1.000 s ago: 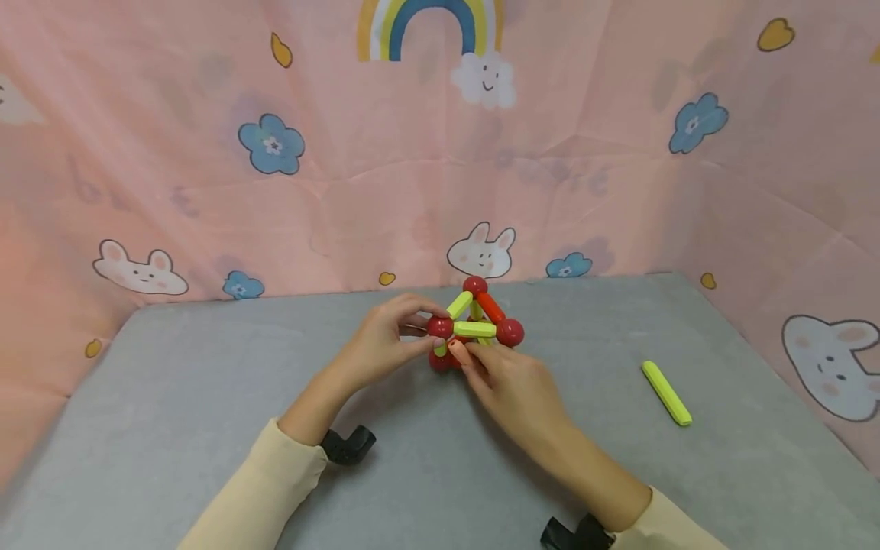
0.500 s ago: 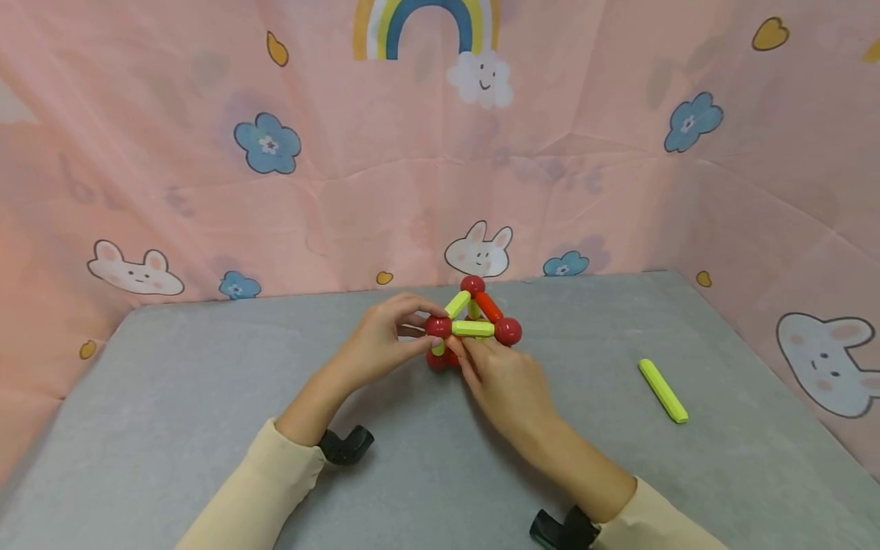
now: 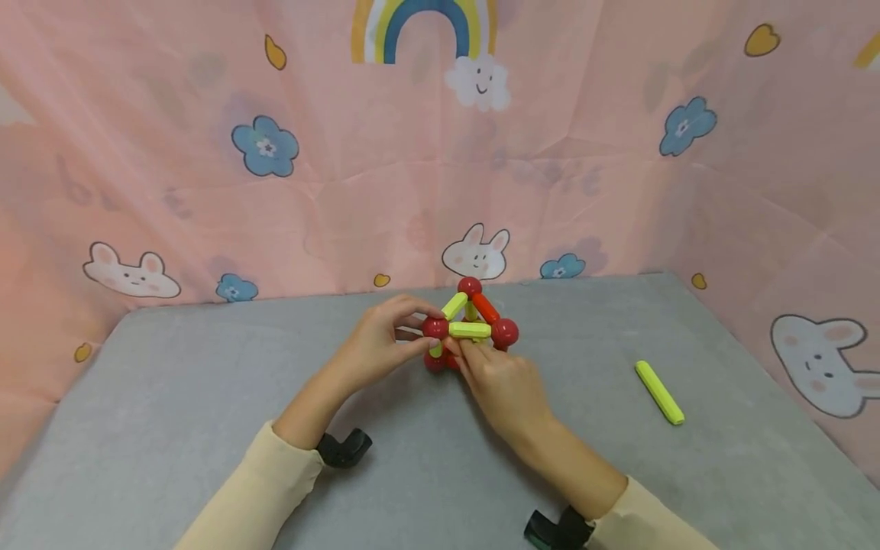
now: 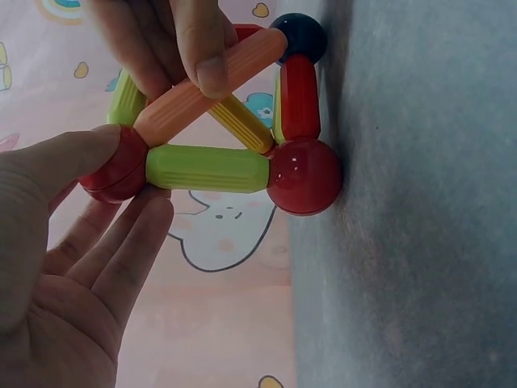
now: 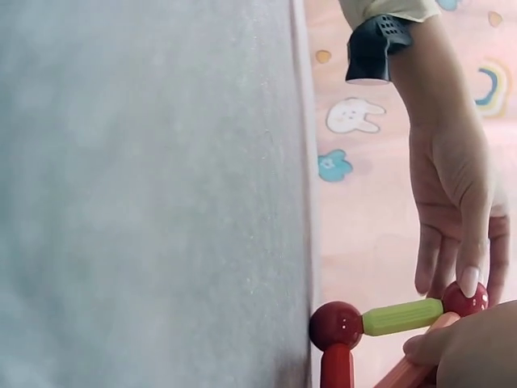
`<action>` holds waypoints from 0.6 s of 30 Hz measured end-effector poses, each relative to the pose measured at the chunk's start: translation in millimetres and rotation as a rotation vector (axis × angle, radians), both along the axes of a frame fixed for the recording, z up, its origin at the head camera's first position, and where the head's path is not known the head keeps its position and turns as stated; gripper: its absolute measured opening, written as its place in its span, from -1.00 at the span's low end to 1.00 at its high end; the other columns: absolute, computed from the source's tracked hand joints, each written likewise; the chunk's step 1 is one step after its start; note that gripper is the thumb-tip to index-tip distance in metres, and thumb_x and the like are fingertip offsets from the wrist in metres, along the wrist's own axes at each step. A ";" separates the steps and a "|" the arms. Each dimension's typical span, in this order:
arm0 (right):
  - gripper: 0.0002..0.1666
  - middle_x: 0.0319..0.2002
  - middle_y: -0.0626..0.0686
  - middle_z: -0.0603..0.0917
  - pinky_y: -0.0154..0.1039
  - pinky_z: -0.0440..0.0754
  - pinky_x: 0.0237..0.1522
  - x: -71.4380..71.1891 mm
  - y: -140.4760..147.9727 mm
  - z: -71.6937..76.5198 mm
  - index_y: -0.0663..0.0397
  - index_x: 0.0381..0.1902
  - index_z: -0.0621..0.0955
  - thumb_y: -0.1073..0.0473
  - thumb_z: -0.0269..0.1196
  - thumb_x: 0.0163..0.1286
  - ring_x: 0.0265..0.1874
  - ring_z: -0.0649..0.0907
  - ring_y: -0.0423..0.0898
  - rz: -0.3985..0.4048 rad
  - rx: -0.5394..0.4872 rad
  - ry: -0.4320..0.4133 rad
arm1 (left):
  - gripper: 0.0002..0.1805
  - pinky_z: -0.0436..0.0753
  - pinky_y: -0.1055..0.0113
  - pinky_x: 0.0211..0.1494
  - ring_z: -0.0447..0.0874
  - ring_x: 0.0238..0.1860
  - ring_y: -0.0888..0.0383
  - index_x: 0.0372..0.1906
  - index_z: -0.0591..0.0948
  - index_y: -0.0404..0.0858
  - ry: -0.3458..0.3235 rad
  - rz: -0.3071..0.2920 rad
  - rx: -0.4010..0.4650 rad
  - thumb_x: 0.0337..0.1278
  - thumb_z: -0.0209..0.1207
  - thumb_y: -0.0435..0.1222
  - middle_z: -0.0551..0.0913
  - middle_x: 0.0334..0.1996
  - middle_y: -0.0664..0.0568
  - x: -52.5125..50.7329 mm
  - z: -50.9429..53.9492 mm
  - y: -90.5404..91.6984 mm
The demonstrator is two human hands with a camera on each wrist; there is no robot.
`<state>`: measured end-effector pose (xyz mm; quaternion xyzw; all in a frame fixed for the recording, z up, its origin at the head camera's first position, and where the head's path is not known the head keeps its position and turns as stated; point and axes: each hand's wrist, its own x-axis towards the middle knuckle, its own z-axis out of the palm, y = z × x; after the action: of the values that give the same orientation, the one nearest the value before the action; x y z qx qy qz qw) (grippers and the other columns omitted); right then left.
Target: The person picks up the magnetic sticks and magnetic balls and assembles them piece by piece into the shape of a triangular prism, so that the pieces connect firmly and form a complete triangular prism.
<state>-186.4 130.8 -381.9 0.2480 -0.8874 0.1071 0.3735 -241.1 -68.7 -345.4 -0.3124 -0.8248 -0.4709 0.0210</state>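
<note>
A frame of magnetic rods and balls stands on the grey table [image 3: 206, 412], with a red top ball [image 3: 470, 286] and a red rod [image 3: 485, 308] sloping down from it. My left hand [image 3: 378, 340] pinches a red ball [image 4: 121, 174] at the frame's left corner between thumb and fingers. Seen by the left wrist camera, an orange rod [image 4: 257, 61] slants from that ball to a dark blue ball [image 4: 304, 39]. My right hand [image 3: 509, 389] pinches this orange rod from the front. A yellow-green rod [image 4: 208, 168] joins the held ball to a lower red ball [image 4: 305, 176].
One loose yellow-green rod [image 3: 660, 393] lies on the table to the right of the frame. Behind the table hangs a pink patterned cloth [image 3: 344, 191]. Black wrist cameras sit by both cuffs.
The right hand has shifted slightly up and left, with its fingers closer in beneath the front yellow-green rod. My left hand keeps its hold on the red ball; the view has drifted a little.
</note>
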 end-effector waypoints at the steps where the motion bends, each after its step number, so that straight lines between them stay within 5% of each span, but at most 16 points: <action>1: -0.66 -0.32 0.09 0.84 -0.30 0.72 -0.50 -0.3 0.1 -1.3 0.17 -0.19 0.72 0.09 0.52 0.16 -0.51 0.79 -0.04 0.004 -0.002 0.005 | -0.64 0.76 0.30 0.05 0.78 -0.03 0.05 0.06 0.68 -0.22 -0.002 0.002 0.001 0.13 0.40 -0.40 0.69 0.04 -0.04 0.3 -0.5 0.0; 8: -0.59 -0.29 0.10 0.83 -0.26 0.74 -0.50 -3.9 2.3 -5.4 0.17 -0.12 0.72 0.10 0.55 0.11 -0.51 0.78 -0.04 0.013 -0.003 0.047 | -0.65 0.76 0.31 0.03 0.78 -0.03 0.06 0.04 0.68 -0.21 0.002 0.007 0.012 0.13 0.41 -0.40 0.69 0.04 -0.04 -0.4 -2.6 -0.2; 12: -0.66 -0.31 0.08 0.84 -0.27 0.72 -0.50 -1.2 10.0 -1.5 0.16 -0.13 0.76 0.09 0.51 0.20 -0.48 0.80 -0.07 0.089 -0.067 0.085 | -0.66 0.77 0.29 0.03 0.78 -0.04 0.06 0.03 0.68 -0.22 0.006 0.005 0.019 0.13 0.40 -0.40 0.69 0.02 -0.04 -0.7 -3.6 -1.5; 15: -0.79 -0.48 0.04 0.79 -0.31 0.67 -0.54 1.8 24.4 6.6 0.16 -0.30 0.77 0.10 0.40 0.34 -0.59 0.72 -0.12 0.154 -0.229 0.107 | -0.67 0.76 0.30 0.03 0.78 -0.04 0.07 0.03 0.68 -0.21 0.006 0.001 0.017 0.14 0.40 -0.39 0.69 0.01 -0.03 -0.4 -3.3 -1.4; 18: -0.76 -0.63 0.03 0.68 -0.40 0.55 -0.61 1.6 44.5 13.5 0.17 -0.45 0.71 0.16 0.33 0.39 -0.69 0.58 -0.19 0.113 -0.492 0.031 | -0.67 0.76 0.32 0.04 0.77 -0.04 0.08 0.04 0.68 -0.19 -0.002 -0.001 0.013 0.15 0.40 -0.38 0.68 0.02 -0.01 -0.5 -3.1 -0.4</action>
<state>-184.7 175.3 -368.4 0.2007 -0.8134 0.3368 0.4298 -241.6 -69.1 -348.4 -0.3124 -0.8216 -0.4763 0.0219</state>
